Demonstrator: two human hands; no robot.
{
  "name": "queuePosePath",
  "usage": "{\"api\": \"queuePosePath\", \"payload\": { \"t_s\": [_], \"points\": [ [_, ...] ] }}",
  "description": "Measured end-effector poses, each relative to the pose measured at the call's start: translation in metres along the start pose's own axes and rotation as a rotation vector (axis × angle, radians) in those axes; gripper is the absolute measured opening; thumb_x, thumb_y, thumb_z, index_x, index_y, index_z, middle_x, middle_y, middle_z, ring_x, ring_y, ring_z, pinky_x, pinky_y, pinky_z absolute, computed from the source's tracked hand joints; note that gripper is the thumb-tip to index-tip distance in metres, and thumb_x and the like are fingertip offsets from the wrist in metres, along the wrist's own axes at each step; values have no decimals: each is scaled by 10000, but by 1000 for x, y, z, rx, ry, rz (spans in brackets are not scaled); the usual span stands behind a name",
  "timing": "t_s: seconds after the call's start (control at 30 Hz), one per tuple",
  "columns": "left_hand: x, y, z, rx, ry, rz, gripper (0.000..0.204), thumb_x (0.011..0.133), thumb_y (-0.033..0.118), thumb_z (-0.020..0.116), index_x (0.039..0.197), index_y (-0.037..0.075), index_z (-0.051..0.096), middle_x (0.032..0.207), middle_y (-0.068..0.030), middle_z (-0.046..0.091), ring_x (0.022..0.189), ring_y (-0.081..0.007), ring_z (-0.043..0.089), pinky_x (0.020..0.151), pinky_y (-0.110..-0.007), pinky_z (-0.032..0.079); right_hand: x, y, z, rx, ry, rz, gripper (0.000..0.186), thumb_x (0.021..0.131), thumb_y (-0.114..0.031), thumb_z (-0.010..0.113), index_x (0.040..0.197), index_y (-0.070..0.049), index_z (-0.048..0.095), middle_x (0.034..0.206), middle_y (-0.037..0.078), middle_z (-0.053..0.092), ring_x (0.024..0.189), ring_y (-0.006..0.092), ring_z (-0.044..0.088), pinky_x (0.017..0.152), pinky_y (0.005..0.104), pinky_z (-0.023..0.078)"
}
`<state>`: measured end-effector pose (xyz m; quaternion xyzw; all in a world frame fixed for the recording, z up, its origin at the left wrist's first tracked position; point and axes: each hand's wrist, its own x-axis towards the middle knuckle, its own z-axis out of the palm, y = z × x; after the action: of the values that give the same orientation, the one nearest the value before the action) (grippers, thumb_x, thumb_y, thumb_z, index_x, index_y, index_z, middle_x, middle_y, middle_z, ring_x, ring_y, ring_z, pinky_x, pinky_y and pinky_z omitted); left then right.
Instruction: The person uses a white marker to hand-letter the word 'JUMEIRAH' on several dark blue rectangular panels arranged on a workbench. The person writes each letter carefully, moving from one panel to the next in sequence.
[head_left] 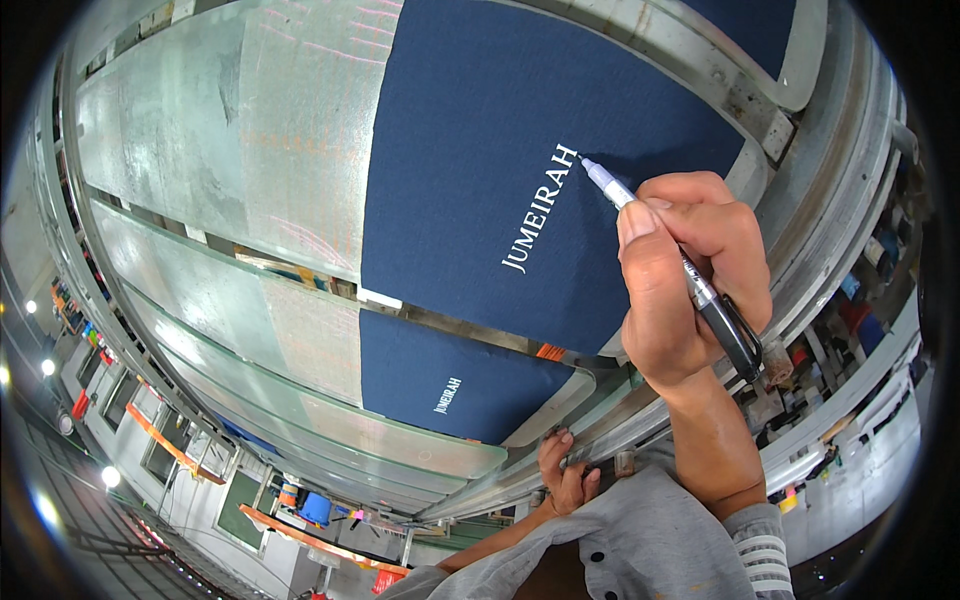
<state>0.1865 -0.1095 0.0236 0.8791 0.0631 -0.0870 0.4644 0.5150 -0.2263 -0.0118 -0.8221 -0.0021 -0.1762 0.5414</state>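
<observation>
In my right hand [695, 265] is a silver and black marker pen [709, 300], pinched between thumb and fingers and tilted. Its tip is at the upper end of a row of white lettering on a dark blue fabric panel [470, 110]; I cannot tell whether it touches. The panel lies flat on a pale, glassy board [310, 130]. My left hand [568, 475] rests at the near metal rail, lower down, with fingers loosely bent and apart and nothing seen in them. Close to it is a second blue panel [500, 385] with smaller white lettering.
A metal rail [810, 200] runs along the boards' near side. Several more pale boards [400, 440] lie in a row toward the lower left. Another blue panel [752, 25] shows at the top right. A blue bucket [316, 510] stands in the background.
</observation>
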Motion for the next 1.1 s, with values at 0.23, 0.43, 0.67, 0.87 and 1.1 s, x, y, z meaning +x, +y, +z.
{"api": "queuePosePath", "payload": {
  "t_s": [0.23, 0.43, 0.67, 0.87, 1.1],
  "points": [
    [0, 0, 1, -10, 6, -3, 286, 924, 212, 621, 763, -12, 547, 1245, -291, 493, 1147, -431, 522, 991, -572, 414, 1, -3, 0, 25, 10, 69, 76, 777, 69, 622, 818, 31, 572, 747, 143, 596, 547, 127, 518, 467, 241, 402],
    [1, 1, 0, -17, 13, -12, 283, 923, 214, 624, 765, -9, 550, 1246, -284, 497, 1148, -427, 522, 996, -576, 410, -1, -8, 3, 111, 92, 195, 118, 745, 88, 694, 758, 18, 601, 698, 98, 557, 586, 218, 570, 501, 301, 454],
    [1, 1, 0, -11, 7, -16, 273, 911, 210, 635, 771, -9, 552, 1244, -285, 500, 1147, -428, 526, 993, -579, 413, 1, -6, 2, 58, 56, 109, 120, 749, 86, 700, 765, 13, 606, 696, 97, 552, 586, 213, 568, 492, 290, 446],
    [1, 2, 0, -15, 8, -22, 268, 904, 200, 639, 766, -10, 546, 1243, -289, 500, 1143, -435, 528, 991, -587, 413, 0, -6, 1, 55, 45, 104, 130, 744, 96, 697, 771, -5, 620, 721, 87, 540, 587, 215, 570, 485, 291, 437],
    [1, 2, 0, -21, 6, -26, 276, 912, 202, 632, 763, -12, 541, 1241, -290, 499, 1136, -436, 530, 990, -591, 413, -1, -6, 1, 12, 30, 91, 129, 745, 98, 694, 765, 2, 610, 716, 90, 541, 584, 213, 569, 479, 286, 435]
  ]
}}
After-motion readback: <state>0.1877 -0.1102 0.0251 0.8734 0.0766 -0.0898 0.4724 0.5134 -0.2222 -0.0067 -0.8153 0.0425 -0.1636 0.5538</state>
